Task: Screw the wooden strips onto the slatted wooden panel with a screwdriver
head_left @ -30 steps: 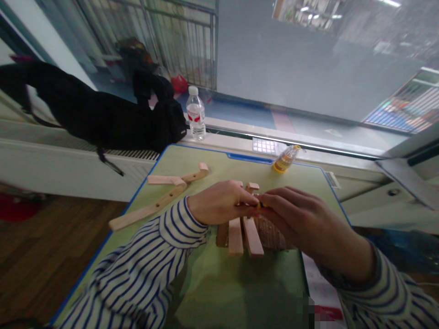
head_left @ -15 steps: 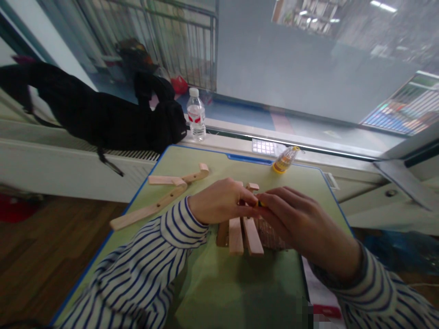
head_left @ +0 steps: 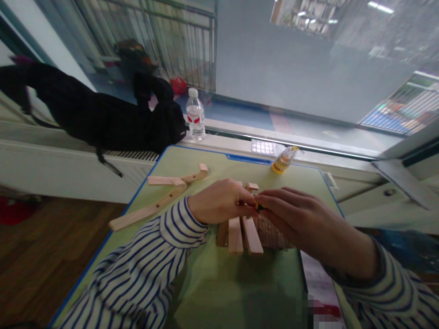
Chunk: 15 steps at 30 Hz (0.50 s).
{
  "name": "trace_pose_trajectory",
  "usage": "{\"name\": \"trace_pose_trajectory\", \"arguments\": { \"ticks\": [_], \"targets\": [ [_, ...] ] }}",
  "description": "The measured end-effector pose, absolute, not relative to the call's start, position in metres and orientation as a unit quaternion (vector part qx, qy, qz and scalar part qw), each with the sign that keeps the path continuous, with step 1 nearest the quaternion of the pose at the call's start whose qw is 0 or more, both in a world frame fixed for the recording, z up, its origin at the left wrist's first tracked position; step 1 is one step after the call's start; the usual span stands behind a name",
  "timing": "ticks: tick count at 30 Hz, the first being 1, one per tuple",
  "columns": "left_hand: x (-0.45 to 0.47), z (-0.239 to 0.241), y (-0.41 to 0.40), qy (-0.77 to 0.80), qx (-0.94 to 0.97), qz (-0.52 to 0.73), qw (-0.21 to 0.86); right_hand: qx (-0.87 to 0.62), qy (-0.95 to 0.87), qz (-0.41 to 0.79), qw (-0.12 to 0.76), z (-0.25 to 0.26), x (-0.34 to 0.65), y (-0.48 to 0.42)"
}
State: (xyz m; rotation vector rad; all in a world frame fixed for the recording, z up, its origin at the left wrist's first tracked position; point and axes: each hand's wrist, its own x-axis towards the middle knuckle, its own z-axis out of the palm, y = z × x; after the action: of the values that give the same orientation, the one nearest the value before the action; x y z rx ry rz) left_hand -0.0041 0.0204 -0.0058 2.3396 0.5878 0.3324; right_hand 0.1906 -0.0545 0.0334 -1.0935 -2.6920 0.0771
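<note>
Closely, the left hand (head_left: 219, 201) and right hand (head_left: 303, 217) met above the surface (head_left: 209, 297), a small yellow-and-black piece (head_left: 259, 206) at their fingertips. The right hand pinched it; I couldn't tell whether the left did too. Wooden sticks (head_left: 253, 240) poked out beneath them.

The yellow-and-black piece (head_left: 259, 206) seems mostly hidden; the right sleeve (head_left: 384, 285) runs off the edge.
</note>
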Motion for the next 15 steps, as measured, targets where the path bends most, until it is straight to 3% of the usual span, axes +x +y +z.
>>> {"name": "trace_pose_trajectory", "arguments": {
  "ticks": [15],
  "targets": [
    [-0.0057,-0.0070,0.0207,0.188,0.894,0.122,0.388,-0.416,-0.900,0.028,0.130,0.0307,0.1829,-0.0547]
  ]
}}
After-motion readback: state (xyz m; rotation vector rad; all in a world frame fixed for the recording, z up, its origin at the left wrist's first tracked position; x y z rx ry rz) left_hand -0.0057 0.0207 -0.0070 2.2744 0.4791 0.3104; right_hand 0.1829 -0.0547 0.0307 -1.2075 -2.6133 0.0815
